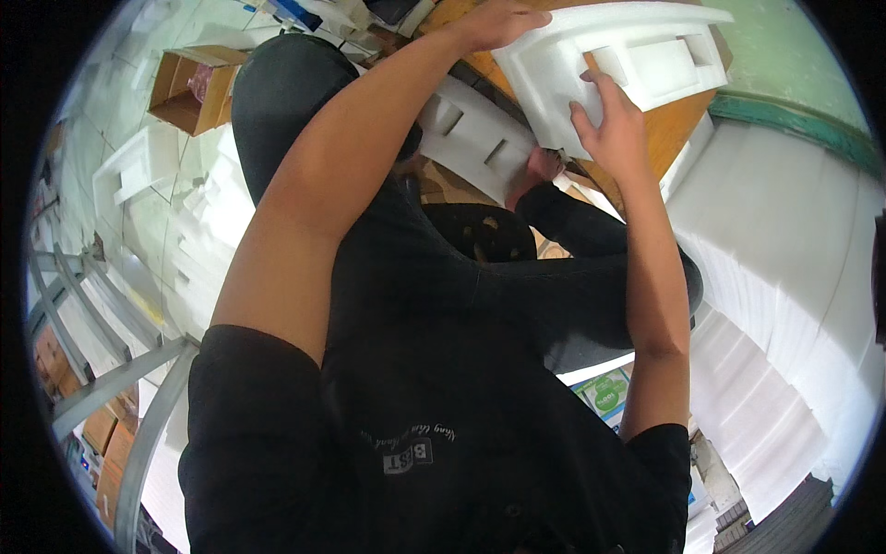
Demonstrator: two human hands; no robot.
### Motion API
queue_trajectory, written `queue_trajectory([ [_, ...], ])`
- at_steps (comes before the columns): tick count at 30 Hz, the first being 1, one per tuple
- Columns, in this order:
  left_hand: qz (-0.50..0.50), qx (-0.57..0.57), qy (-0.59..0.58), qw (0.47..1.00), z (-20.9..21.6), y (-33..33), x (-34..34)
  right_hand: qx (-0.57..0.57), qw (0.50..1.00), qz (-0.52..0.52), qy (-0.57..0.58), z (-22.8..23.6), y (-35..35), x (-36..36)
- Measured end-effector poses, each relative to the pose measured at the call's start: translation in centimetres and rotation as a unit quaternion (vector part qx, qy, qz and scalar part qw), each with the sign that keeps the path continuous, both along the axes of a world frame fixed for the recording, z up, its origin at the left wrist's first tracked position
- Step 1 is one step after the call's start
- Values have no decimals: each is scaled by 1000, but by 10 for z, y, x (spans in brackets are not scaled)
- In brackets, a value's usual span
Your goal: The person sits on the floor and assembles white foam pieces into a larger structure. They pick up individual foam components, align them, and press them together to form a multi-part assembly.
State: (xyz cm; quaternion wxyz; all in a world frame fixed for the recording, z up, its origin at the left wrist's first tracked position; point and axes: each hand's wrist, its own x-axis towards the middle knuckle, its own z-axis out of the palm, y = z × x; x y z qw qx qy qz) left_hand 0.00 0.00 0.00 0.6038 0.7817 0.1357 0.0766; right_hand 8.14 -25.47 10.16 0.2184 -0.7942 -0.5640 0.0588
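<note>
A white moulded foam packing piece [563, 78] with rectangular recesses is tilted over the wooden table [669, 138] at the upper right. Its upper left edge is gripped by my left hand [503, 23], whose fingertips are partly hidden. On the near face lies my right hand [614, 134], thumb and finger at the foam beside a recess. A narrow brown strip [591, 62] shows at the finger's tip; I cannot tell if it is an object or the table behind. Below the table edge leans another white foam piece [475, 129] with slots, near my foot [535, 171].
On the left floor stand an open cardboard box [189, 92] and a loose foam piece [138, 166]. A metal frame [152, 397] rises at the lower left. White foam sheets [766, 240] fill the right side, below a green wall ledge [794, 134].
</note>
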Motion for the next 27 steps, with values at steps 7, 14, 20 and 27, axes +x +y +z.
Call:
queue_trajectory([
  [7,4,-85,1,996,-12,-1,4,10,999,19,-25,-9,6,-4],
  [14,59,-72,-33,995,-22,4,8,12,999,29,-44,-11,16,-3],
  [20,42,-100,-8,994,-19,6,11,44,996,53,-63,-16,19,-2],
  [27,52,-141,2,989,-16,2,13,27,996,44,-70,-14,20,-5],
])
